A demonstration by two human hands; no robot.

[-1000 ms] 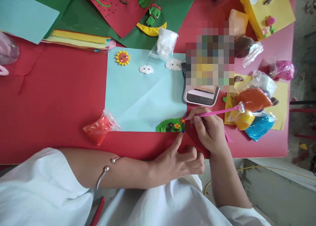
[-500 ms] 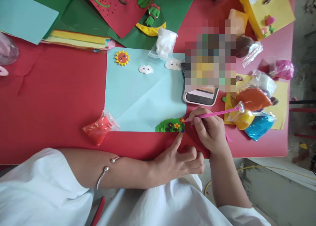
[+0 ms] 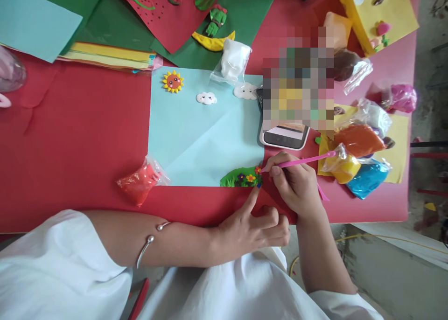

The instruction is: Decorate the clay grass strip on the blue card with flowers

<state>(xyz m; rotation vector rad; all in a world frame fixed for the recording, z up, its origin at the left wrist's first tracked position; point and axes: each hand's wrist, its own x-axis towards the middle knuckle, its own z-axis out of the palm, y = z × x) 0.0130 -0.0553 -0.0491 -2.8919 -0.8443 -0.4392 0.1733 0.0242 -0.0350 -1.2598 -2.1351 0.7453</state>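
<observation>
Between the closed fingers of my right hand (image 3: 296,182) is a pink plastic clay modelling tool (image 3: 303,160). Its tip meets a small red clay flower (image 3: 258,170) at the lower right corner of a light blue sheet (image 3: 196,138). That flower sits on a green clay mound (image 3: 233,174) beside a yellow-orange flower (image 3: 250,178) and a dark purple one (image 3: 241,176). My left hand (image 3: 257,224) stretches its index finger to a dark blue bit of clay (image 3: 259,185) at the sheet's edge. The other left fingers are loosely bent and hold nothing.
A clay sun (image 3: 172,81) and clouds (image 3: 206,98) lie higher on the sheet. A phone (image 3: 285,140), partly blurred out, overlaps its right edge. Bagged clay lies around: red (image 3: 140,182), white (image 3: 235,59), orange (image 3: 360,140), blue (image 3: 369,177). Stacked coloured paper (image 3: 108,56) is at upper left.
The pink modelling tool has shifted very slightly to the left in my right hand, its tip still at the red flower. My left hand has stayed in place.
</observation>
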